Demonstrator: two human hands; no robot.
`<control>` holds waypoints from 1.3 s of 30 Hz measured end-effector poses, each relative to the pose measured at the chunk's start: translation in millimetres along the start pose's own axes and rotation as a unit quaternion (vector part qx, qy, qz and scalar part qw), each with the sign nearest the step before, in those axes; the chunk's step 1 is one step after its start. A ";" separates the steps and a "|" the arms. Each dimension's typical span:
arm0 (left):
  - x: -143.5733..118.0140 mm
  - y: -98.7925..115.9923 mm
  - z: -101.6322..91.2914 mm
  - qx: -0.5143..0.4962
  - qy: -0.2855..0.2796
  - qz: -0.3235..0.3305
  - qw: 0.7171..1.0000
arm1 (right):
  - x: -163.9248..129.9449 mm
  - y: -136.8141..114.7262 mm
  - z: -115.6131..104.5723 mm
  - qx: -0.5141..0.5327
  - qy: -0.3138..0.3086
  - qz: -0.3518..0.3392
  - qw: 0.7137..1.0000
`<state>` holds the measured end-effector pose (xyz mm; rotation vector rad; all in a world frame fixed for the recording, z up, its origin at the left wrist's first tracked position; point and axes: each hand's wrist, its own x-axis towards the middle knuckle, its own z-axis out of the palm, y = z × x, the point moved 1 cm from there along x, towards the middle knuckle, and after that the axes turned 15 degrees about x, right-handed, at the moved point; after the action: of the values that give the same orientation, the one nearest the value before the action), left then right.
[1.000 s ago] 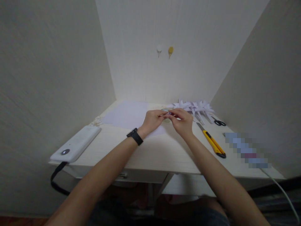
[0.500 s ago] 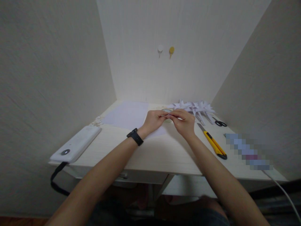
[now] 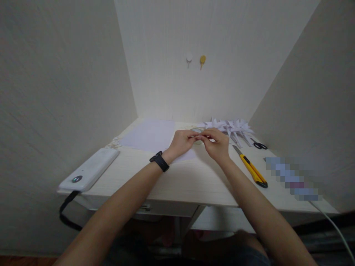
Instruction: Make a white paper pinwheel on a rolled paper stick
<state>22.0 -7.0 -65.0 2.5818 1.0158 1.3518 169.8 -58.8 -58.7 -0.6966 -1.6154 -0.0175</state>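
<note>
On the pale surface (image 3: 177,181) our left hand (image 3: 181,142) and right hand (image 3: 217,144) stay pinched together on a small paper piece (image 3: 198,136); nothing has shifted, utility knife (image 3: 251,168) at three o'clock.

On the worktop (image 3: 194,181), a paper sheet (image 3: 149,135) lies left of the utility knife (image 3: 251,168), scissors (image 3: 259,145) behind it.

Under our hands the desk (image 3: 194,181) shows pale wood grain with a matt finish. Left of our left hand (image 3: 181,142) lies a smooth white paper sheet (image 3: 149,135); beyond our right hand (image 3: 217,145), creased white folded paper pieces (image 3: 231,127). To its right, the utility knife (image 3: 251,168) has a glossy yellow plastic body and a dull metal blade. The wristband (image 3: 159,161) looks matt black.
</note>
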 end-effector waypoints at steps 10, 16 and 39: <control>-1.1 2.1 -0.8 -0.018 0.019 0.017 0.999 | 1.9 -2.5 -1.6 0.007 0.021 -0.004 1.000; 3.5 -0.1 -7.9 0.043 -0.016 0.038 0.998 | 2.8 4.0 -4.6 0.032 0.014 0.080 0.996; -2.4 -2.3 -9.2 0.311 -0.205 0.138 0.918 | -9.8 20.8 -3.1 -0.199 -0.303 0.160 0.918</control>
<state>13.0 -8.8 -61.8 3.3703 1.1712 0.4894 181.9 -47.2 -74.8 -1.3800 -2.0904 0.1222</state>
